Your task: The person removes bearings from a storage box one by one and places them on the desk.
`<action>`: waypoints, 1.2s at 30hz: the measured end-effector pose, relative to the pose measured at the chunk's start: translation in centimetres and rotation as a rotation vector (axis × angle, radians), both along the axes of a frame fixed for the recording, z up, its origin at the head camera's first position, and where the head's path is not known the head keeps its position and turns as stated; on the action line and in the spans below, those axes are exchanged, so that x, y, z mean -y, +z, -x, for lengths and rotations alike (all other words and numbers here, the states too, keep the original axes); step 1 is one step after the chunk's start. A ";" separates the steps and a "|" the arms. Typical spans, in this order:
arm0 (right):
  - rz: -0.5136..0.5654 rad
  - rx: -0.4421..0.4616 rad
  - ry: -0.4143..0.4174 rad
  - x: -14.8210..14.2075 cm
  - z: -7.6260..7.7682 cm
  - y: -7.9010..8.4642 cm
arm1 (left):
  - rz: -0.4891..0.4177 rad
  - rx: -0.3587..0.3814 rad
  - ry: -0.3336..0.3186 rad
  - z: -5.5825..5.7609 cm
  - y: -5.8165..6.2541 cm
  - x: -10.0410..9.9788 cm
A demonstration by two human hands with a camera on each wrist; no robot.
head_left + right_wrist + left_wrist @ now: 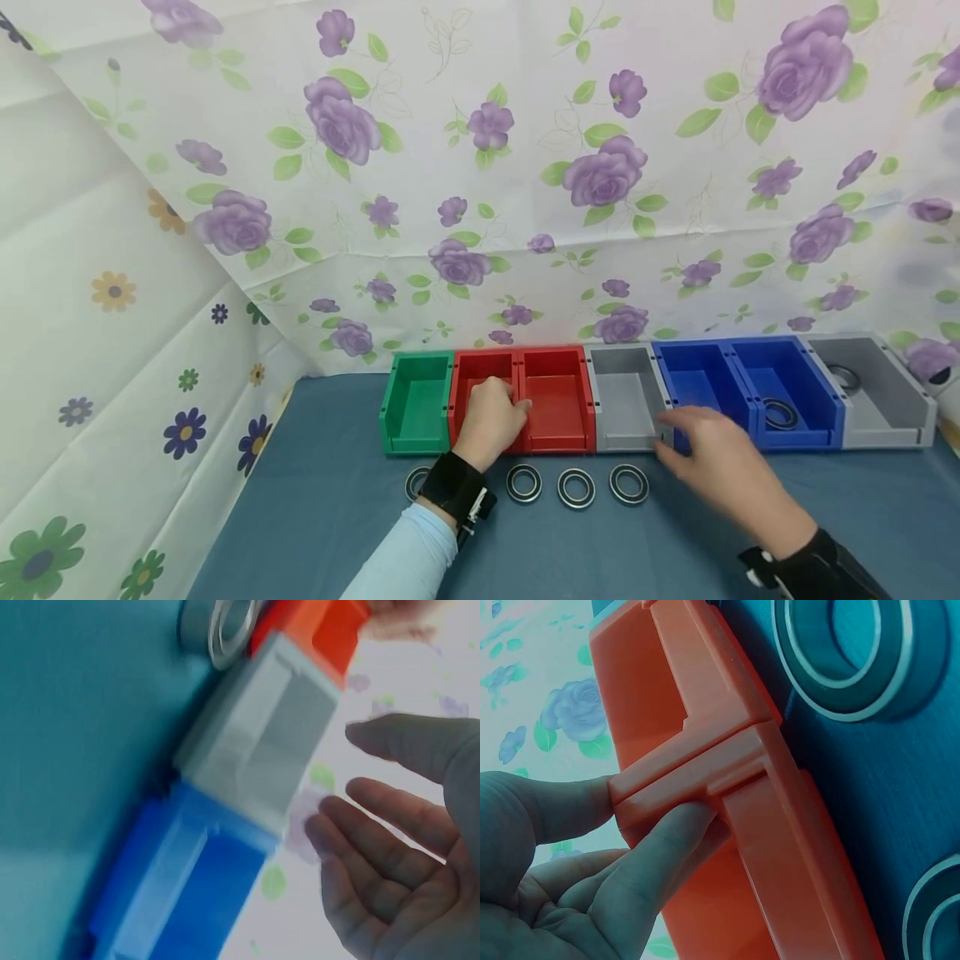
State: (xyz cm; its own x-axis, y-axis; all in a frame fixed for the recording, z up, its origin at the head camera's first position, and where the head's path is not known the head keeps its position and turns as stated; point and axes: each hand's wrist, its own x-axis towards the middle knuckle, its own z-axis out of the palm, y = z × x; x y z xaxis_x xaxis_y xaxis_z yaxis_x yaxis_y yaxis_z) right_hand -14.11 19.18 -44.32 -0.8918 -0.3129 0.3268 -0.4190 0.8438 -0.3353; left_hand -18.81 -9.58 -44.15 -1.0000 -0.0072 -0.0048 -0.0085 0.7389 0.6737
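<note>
My left hand (492, 421) is at the red bins (555, 400), its thumb and a finger (660, 855) pinching their adjoining side walls, as the left wrist view shows. Over the border of the middle grey bin (628, 400) and the left blue bin (701, 375) hovers my right hand (723, 467). Its fingers (375, 851) are spread from the thumb, and nothing is held. In front of the row lie several ball bearings (628, 502), one partly hidden by the left wrist.
A green bin (417, 408) ends the row at left. One bearing (780, 425) lies in the right blue bin (813, 417), another (855, 385) in the far-right grey bin (888, 437). Behind the bins hangs a flowered cloth (525, 200); a blue-grey cloth (315, 500) covers the table.
</note>
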 end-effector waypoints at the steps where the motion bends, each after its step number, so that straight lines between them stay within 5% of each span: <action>1: 0.004 -0.041 0.000 -0.5 0.2 0.3 | -0.002 -0.001 0.001 0.0 0.0 0.0; 6: 0.035 -0.187 -0.040 -3.3 1.5 1.5 | -0.011 0.004 0.007 0.0 -0.1 0.0; 10: 0.031 -0.182 -0.131 -5.9 2.3 2.2 | -0.016 0.016 0.012 0.0 0.0 0.0; 20: -0.022 0.049 -0.221 -10.9 3.9 0.2 | -0.024 0.011 0.018 -0.2 0.0 0.0; 36: -0.073 0.328 -0.242 -13.5 6.4 -1.8 | -0.016 0.009 0.020 -0.1 0.0 -0.1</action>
State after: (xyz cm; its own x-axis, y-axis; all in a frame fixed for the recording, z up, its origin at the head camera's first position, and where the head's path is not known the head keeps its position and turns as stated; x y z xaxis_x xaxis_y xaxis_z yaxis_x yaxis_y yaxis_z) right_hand -20.49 32.64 -46.08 -0.9957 -0.0928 -0.0021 -0.0861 0.9314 -0.3538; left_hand -18.68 -9.51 -44.16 -0.9995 -0.0270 -0.0139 -0.0292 0.7275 0.6855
